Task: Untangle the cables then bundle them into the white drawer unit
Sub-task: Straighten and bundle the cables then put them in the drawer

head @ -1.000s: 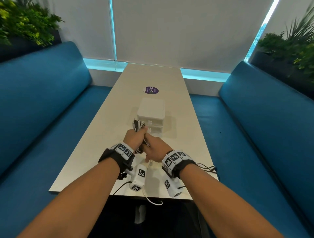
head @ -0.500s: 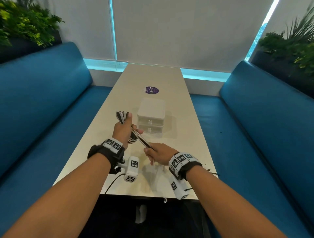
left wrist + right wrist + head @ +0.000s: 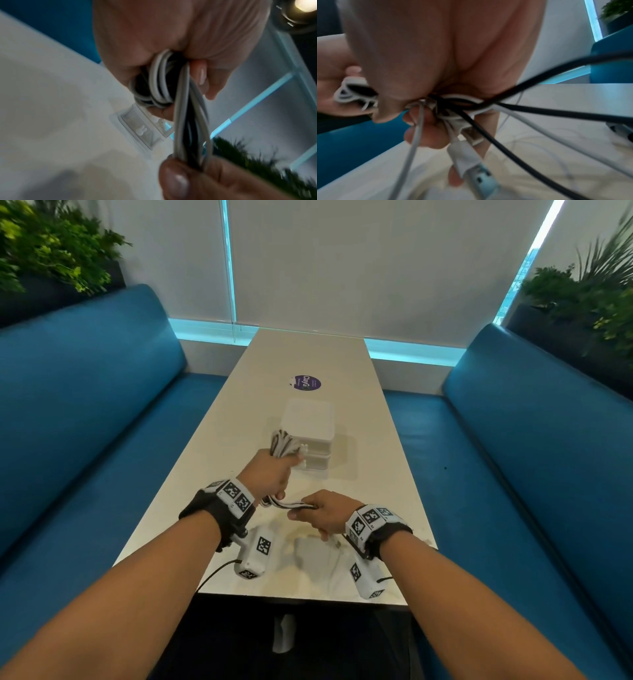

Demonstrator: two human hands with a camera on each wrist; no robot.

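Two hands hold one bundle of cables (image 3: 281, 444), white and black strands together; their exact number I cannot tell. Its coiled part sits in the left hand (image 3: 269, 474), whose fingers (image 3: 200, 79) are curled tightly around it, just in front of the one white drawer unit (image 3: 310, 426) with two drawers on the tabletop (image 3: 370, 440). From there the strands run nearly level, left to right, to the right hand (image 3: 329, 513), which pinches them. Two plug ends hang below it.
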